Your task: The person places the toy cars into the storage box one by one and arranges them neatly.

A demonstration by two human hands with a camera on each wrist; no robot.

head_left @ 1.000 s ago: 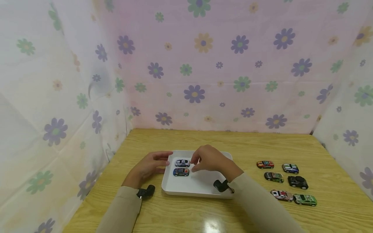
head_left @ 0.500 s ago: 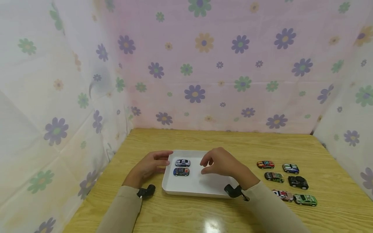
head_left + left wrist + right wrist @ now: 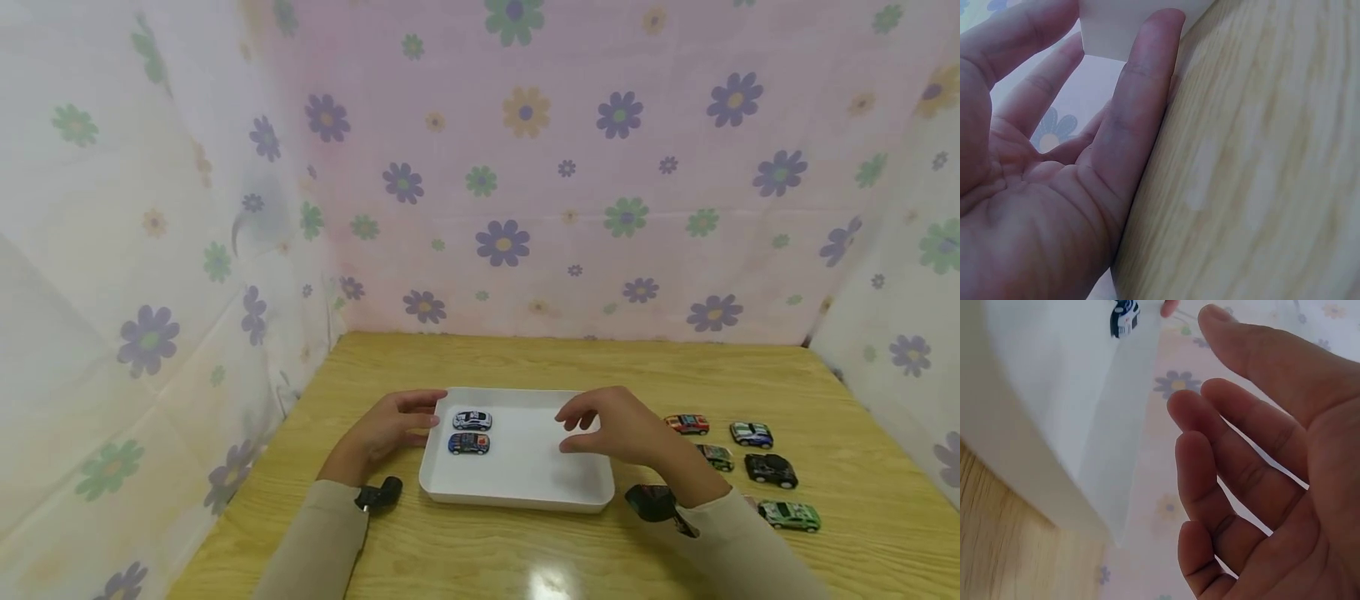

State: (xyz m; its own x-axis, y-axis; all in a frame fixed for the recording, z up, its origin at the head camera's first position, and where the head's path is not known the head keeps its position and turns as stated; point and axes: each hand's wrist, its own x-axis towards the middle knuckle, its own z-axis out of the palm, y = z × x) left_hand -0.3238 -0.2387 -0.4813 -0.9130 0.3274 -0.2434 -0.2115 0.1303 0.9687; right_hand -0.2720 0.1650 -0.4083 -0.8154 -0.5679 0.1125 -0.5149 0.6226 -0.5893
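Note:
Along the left side of a shallow white tray (image 3: 525,475), my left hand (image 3: 378,429) touches the wall with extended fingers (image 3: 1138,81). Two toy cars lie inside at the tray's left: a white-and-black one (image 3: 472,420) behind and a dark blue one (image 3: 468,443) in front. Over the tray's right edge hovers my right hand (image 3: 622,425), holding nothing. Its loosely bent fingers (image 3: 1241,462) and thumb stand apart in the right wrist view, beside the tray wall (image 3: 1054,462).
Several toy cars rest on the wooden table (image 3: 480,550) to the right, among them a red one (image 3: 687,424), a black one (image 3: 771,470) and a green one (image 3: 790,515). My right forearm partly covers some. Flowered cloth (image 3: 555,208) encloses the back and sides.
My right hand has moved right, from beside the two cars in the tray to the tray's right edge. My left hand and the cars have stayed in place.

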